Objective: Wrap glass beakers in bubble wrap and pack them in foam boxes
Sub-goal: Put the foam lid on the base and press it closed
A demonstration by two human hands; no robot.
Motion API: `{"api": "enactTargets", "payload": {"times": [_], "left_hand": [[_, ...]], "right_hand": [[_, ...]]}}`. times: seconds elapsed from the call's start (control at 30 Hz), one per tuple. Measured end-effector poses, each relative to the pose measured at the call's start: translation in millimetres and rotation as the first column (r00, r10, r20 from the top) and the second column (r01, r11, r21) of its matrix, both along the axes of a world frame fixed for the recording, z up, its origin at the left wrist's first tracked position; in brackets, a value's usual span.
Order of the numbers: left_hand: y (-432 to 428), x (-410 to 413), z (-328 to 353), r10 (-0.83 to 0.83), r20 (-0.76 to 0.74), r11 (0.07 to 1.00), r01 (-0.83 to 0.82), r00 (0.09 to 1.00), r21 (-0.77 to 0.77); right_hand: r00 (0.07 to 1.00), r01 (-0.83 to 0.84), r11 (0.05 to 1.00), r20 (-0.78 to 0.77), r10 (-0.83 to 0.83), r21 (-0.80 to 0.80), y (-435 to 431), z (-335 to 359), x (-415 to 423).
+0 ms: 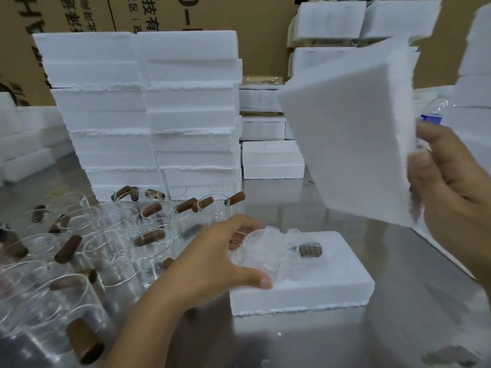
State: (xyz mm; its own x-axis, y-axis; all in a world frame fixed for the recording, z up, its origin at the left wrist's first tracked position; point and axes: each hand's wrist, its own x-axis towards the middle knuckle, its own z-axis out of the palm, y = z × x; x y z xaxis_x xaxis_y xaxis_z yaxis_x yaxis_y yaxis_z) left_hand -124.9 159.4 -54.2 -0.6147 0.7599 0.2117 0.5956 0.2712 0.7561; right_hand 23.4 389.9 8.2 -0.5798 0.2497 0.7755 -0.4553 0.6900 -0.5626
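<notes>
left hand [212, 258] cups the wrapped beaker [268, 253] in the foam base [318, 285] on the table; right hand [451, 187] pinches the lid [348, 134], tilted above. if the beaker sits proud or skewed, pressing the lid down could crack the glass or snap the foam.

Head view over a steel table [398, 328]. L hand [212, 264] grips a bubble-wrapped beaker [265, 256], brown handle [310, 250] showing through the wrap, lying in the lower half of a white foam box [313, 288]. R hand [449, 187] holds a foam lid [350, 134] tilted up above and to the right of the box. Bare glass beakers [106, 251] w/ wooden handles crowd the table at left. Stacked foam boxes [154, 115] behind, cardboard cartons [79, 14] at back
</notes>
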Motion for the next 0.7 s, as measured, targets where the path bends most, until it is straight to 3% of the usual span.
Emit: {"api": "enactTargets", "payload": {"times": [0.1,0.17,0.27,0.33,0.4,0.43,0.53,0.6,0.7], "left_hand": [[2,3,-3,-0.009,-0.01,1.0,0.009,1.0,0.008],[3,3,-5,0.027,-0.027,0.999,-0.026,0.999,0.022],[3,8,-4,0.067,-0.12,0.996,-0.061,0.99,0.06],[3,13,2,0.013,-0.064,0.994,-0.006,0.998,0.112],[3,14,6,-0.077,-0.062,0.985,0.086,0.995,0.147],[2,14,7,-0.1,-0.075,0.982,0.111,0.992,0.15],[-9,9,9,-0.084,0.078,0.995,0.08,0.993,0.054],[-20,6,7,-0.092,0.132,0.994,0.098,0.987,-0.043],[-31,10,11,-0.137,0.183,0.986,0.152,0.974,-0.072]], "right_hand": [[0.995,-0.01,1.0,0.097,0.009,0.007,4,12,-7],[0.961,-0.091,0.993,0.255,0.107,-0.075,8,24,-14],[0.761,-0.376,0.909,0.5,0.413,-0.178,16,35,-23],[0.568,-0.464,0.858,0.67,0.478,-0.22,16,41,-29],[0.391,-0.487,0.833,0.789,0.475,-0.26,17,43,-37],[0.346,-0.469,0.842,0.822,0.453,-0.267,17,43,-41],[0.286,-0.396,0.881,0.878,0.385,-0.258,22,41,-54],[0.262,-0.375,0.895,0.898,0.354,-0.243,25,41,-60],[0.24,-0.335,0.919,0.925,0.296,-0.207,27,38,-68]]}}
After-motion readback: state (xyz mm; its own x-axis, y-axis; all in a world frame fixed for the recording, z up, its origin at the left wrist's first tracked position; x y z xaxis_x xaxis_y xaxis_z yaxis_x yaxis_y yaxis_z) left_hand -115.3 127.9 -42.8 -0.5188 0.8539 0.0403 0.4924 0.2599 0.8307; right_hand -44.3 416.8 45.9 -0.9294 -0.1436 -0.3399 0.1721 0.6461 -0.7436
